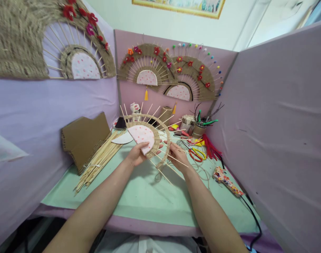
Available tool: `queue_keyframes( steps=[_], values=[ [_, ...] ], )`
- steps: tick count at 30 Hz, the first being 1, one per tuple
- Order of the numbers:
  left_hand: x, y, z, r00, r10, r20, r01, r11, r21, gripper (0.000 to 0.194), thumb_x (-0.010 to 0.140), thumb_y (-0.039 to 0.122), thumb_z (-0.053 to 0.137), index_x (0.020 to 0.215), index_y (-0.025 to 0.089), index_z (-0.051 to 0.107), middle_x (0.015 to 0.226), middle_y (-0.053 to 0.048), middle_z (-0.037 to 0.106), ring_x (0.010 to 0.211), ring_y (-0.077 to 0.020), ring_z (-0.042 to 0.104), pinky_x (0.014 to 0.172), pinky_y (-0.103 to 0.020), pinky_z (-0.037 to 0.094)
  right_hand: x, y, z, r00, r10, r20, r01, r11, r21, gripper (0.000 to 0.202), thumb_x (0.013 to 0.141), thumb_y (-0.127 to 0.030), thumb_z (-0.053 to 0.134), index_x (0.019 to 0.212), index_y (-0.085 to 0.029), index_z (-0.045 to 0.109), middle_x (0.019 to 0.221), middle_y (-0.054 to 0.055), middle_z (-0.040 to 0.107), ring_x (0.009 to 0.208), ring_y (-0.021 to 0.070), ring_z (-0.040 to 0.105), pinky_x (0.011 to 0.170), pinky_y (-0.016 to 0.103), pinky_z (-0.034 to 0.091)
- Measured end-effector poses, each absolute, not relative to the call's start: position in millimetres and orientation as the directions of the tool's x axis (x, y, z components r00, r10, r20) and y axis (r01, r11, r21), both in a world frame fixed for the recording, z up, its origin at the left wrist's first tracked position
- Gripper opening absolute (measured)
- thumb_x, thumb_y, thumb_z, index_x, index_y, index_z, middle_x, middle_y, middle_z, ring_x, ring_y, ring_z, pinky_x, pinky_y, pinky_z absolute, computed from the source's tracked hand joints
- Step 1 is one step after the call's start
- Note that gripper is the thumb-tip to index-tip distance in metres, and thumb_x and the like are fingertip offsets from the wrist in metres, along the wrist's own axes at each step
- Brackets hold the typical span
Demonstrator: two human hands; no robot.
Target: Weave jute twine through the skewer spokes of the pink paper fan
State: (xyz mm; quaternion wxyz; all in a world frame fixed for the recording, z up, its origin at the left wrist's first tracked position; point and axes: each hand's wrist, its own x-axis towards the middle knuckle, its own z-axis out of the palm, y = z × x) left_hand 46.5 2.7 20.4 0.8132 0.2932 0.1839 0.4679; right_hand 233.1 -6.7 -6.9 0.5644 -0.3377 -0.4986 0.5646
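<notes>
Lilac partition walls hung with finished twine fans (149, 68) close in a mint-green worktable (139, 196), where both hands meet over a half-made fan (146, 135). Its left hand (136, 154) pinches the pink dotted half-disc at the fan's base and holds the piece tilted up off the table; the right hand (177, 156) is closed narrowly on the jute twine and the sticks at the outer woven band. This looks like the weaving step, twine passed over and under the radiating skewers; the next pass likely calls for steady tension and even stick spacing. Outward lie a bundle of bamboo skewers (99, 160), folded cardboard (83, 140), orange-handled scissors (196, 153), red pipe cleaners (210, 147) and a patterned glue gun (226, 181). No brand or writing is legible.
</notes>
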Motion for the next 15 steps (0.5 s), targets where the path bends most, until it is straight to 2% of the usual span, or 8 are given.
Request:
queue_keyframes(
  steps=[4, 8, 11, 15],
  values=[
    [37, 10, 22, 0.400, 0.915, 0.053, -0.704, 0.269, 0.658, 0.038, 0.076, 0.008, 0.044, 0.112, 0.010, 0.057, 0.102, -0.016, 0.067, 0.101, -0.0288, 0.061, 0.084, -0.045, 0.049, 233, -6, -7, -0.135, 0.965, 0.223, -0.393, 0.154, -0.907, 0.036, 0.069, -0.042, 0.065, 0.100, -0.024, 0.060, 0.056, -0.006, 0.036, 0.045, 0.0064, 0.024, 0.043, 0.021, 0.018],
    [28, 14, 27, 0.314, 0.945, 0.093, -0.737, 0.181, 0.651, 0.038, 0.075, 0.009, 0.044, 0.111, 0.009, 0.057, 0.105, -0.017, 0.065, 0.100, -0.0294, 0.061, 0.081, -0.044, 0.051, 235, -5, -9, -0.115, 0.966, 0.230, -0.353, 0.177, -0.919, 0.032, 0.069, -0.035, 0.066, 0.097, -0.021, 0.063, 0.051, -0.008, 0.028, 0.044, 0.0063, 0.022, 0.043, 0.021, 0.014],
    [25, 15, 30, 0.261, 0.963, 0.069, -0.756, 0.159, 0.635, 0.039, 0.074, 0.010, 0.045, 0.111, 0.008, 0.057, 0.105, -0.018, 0.065, 0.099, -0.0293, 0.062, 0.076, -0.041, 0.053, 238, -4, -12, -0.124, 0.969, 0.214, -0.312, 0.167, -0.935, 0.031, 0.069, -0.036, 0.066, 0.095, -0.018, 0.065, 0.052, -0.007, 0.033, 0.044, 0.0056, 0.022, 0.043, 0.022, 0.013],
    [21, 16, 32, 0.229, 0.971, 0.069, -0.765, 0.136, 0.629, 0.042, 0.072, 0.009, 0.045, 0.113, 0.009, 0.056, 0.107, -0.019, 0.064, 0.097, -0.0285, 0.062, 0.067, -0.034, 0.055, 246, -3, -13, -0.146, 0.967, 0.209, -0.210, 0.176, -0.962, 0.032, 0.067, -0.035, 0.067, 0.095, -0.019, 0.067, 0.060, -0.003, 0.046, 0.048, 0.0057, 0.031, 0.044, 0.021, 0.019]
  ],
)
